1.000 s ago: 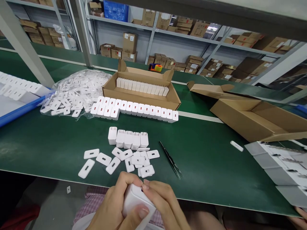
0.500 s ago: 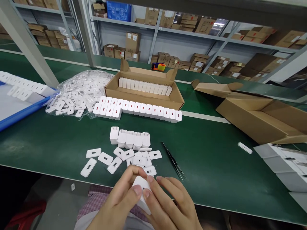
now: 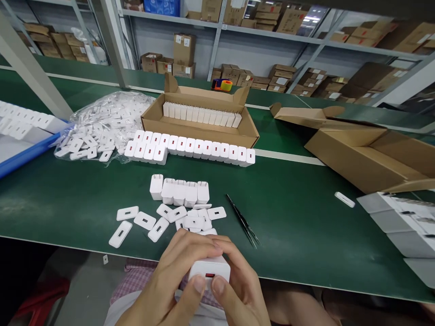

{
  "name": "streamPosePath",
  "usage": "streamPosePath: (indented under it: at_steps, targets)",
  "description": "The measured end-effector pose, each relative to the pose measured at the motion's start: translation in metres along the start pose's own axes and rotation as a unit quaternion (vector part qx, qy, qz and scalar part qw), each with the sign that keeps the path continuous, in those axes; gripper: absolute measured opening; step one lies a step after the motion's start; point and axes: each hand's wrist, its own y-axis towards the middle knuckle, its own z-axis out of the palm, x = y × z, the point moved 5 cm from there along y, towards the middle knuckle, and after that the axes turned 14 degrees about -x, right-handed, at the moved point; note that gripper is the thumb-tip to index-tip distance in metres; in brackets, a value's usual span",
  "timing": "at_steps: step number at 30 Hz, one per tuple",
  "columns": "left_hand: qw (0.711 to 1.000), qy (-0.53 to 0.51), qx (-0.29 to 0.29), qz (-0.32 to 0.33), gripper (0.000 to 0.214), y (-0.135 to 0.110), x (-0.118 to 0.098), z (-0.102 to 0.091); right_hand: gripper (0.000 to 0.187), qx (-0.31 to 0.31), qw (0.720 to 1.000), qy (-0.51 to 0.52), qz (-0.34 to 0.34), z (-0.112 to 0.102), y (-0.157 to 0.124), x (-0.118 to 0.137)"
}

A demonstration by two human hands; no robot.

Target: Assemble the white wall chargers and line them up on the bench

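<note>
Hands: the left hand (image 3: 163,285) and right hand (image 3: 239,290) meet at the near edge of the tabletop (image 3: 306,235), just above the person's lap.
Grip: both hands pinch one white charger (image 3: 210,266). The fingers curl over its top, and the two thumbs press on its front face below the red port.
Charger: held off the tabletop, port side towards the camera, with its face plate on. Whether the plate is fully seated I cannot tell.
Done: a long row (image 3: 190,147) of chargers with red ports stands before the box (image 3: 204,127), doubled at its left end. Another line of white units stands inside the box.
Left: five shells (image 3: 179,191) stand together with no plates on, and loose plates (image 3: 190,219) lie scattered just in front of them. A full bag (image 3: 102,122) of plates lies at the left, so much appears undone.
Nearby: tweezers (image 3: 243,222) lie right of the plates, untouched.
</note>
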Motion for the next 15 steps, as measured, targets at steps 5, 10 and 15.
streamPosePath:
  at_steps: [5,10,15]
  targets:
    - [0.999,-0.031,0.0,0.007,0.026,0.004,0.001,-0.006,0.031,0.018,0.999,-0.016,-0.023,0.003,-0.002,-0.002]
    - [0.994,-0.035,-0.057,-0.089,0.024,0.005,0.012,-0.012,0.029,-0.004,0.981,-0.141,-0.137,0.003,0.002,-0.001]
    - [0.959,-0.079,-0.139,-0.235,0.043,0.005,0.037,-0.023,0.015,-0.007,0.882,-0.332,-0.334,0.007,0.004,0.022]
